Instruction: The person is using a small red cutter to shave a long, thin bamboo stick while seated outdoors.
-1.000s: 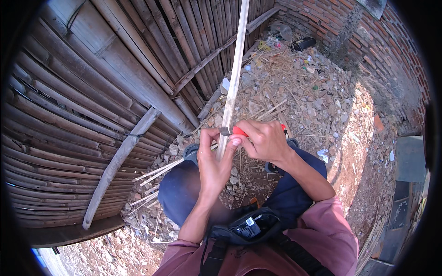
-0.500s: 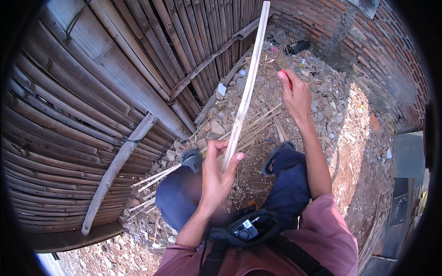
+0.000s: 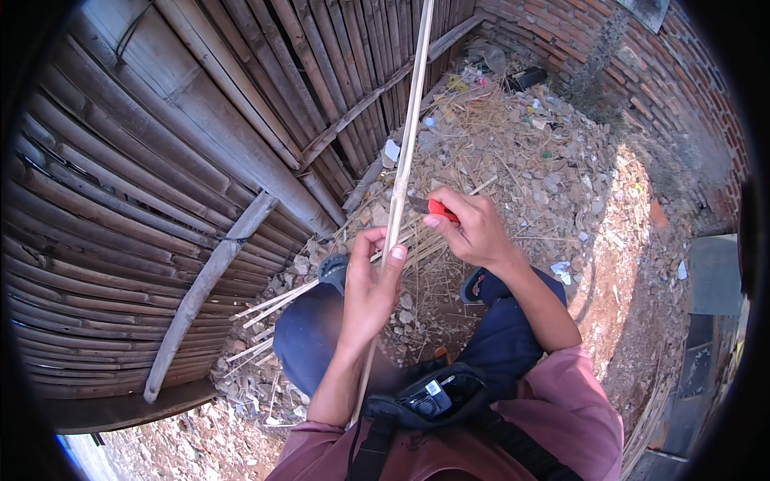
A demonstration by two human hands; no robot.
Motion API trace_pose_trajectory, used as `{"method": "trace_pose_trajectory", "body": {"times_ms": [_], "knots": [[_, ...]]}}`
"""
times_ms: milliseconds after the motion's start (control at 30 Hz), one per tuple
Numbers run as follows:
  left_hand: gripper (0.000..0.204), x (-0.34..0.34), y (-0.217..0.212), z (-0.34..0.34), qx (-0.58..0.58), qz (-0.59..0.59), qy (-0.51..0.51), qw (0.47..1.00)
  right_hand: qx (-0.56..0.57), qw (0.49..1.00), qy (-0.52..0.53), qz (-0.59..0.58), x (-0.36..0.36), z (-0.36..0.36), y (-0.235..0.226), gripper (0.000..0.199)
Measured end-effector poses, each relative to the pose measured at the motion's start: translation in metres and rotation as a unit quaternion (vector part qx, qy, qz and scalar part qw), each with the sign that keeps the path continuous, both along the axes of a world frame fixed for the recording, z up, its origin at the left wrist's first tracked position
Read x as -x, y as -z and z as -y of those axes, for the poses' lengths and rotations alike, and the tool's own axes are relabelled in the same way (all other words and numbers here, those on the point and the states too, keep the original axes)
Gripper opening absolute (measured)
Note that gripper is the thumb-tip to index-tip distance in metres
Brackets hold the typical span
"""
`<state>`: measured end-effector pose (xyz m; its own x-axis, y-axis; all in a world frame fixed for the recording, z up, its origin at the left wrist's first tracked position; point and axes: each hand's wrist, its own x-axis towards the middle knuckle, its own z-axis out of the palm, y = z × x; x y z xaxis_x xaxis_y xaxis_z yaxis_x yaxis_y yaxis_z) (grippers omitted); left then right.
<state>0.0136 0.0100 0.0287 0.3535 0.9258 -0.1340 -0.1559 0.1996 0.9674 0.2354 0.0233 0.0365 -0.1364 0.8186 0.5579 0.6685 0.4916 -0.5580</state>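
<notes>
Pinching pale strip: left hand; clenched round red-handled knife: right hand.

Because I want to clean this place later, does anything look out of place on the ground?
Yes. A black object lies near the brick wall, and a white scrap by the bamboo wall. Both look like litter, because their colours stand out against the rubble.

A long, narrow strip of pale bamboo, with a whitish and tan face, slants from the near left to the far right, its far end beyond view. It is pinched in the left fingers. A knife with a red handle sits in the right fingers, its dark blade pointing left, tip just beside the strip.
</notes>
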Motion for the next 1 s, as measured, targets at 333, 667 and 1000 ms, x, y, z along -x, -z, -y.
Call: {"method": "trace_pose_trajectory", "body": {"times_ms": [333, 667, 1000], "knots": [[0.04, -0.008, 0.019, -0.006, -0.148, -0.023, -0.022, 0.988, -0.003, 0.995, -0.1, 0.028, 0.017, 0.001, 0.016, 0.021], [0.031, -0.007, 0.011, -0.002, -0.09, -0.092, -0.05, 0.991, -0.002, 0.998, -0.039, 0.041, 0.027, 0.004, 0.011, 0.021], [0.041, -0.014, 0.012, 0.0, -0.129, -0.153, -0.047, 0.979, -0.02, 0.999, 0.034, 0.01, 0.008, -0.012, 0.002, 0.027]]}}
